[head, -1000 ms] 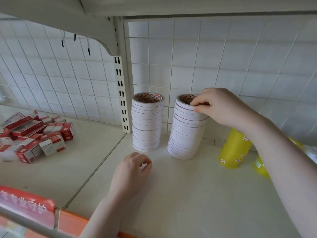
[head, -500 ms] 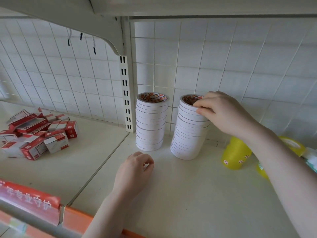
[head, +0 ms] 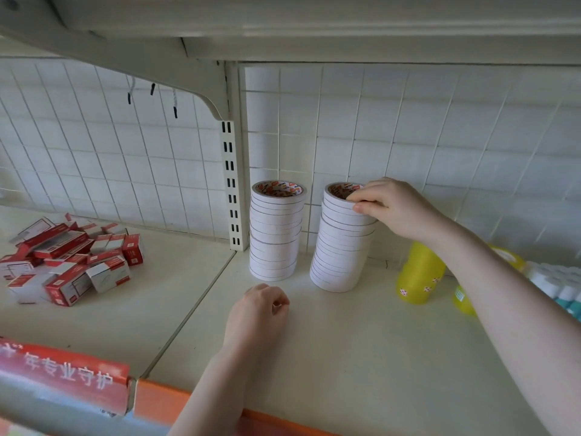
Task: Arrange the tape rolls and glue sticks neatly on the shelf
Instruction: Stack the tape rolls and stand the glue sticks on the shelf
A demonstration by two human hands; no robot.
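Two stacks of white tape rolls stand at the back of the cream shelf (head: 361, 347). The left stack (head: 275, 234) is upright beside the slotted post. The right stack (head: 341, 243) leans, its base nearer me than its top. My right hand (head: 388, 206) pinches the top rolls of the right stack, fingers inside the core and thumb on the outer side. My left hand (head: 256, 319) rests on the shelf in front of the stacks, fingers loosely curled, holding nothing. Glue sticks (head: 562, 284) with white and teal caps show at the far right edge.
Yellow tape rolls (head: 418, 275) sit right of the white stacks, partly behind my right forearm. A loose pile of red and white boxes (head: 69, 259) lies on the left shelf section. A slotted upright (head: 232, 184) and wire grid back the shelf. An orange price rail (head: 195, 401) runs along the front.
The view has shifted a little. My right hand keeps its grip on the top of the right stack, which still leans. My left hand stays in place.
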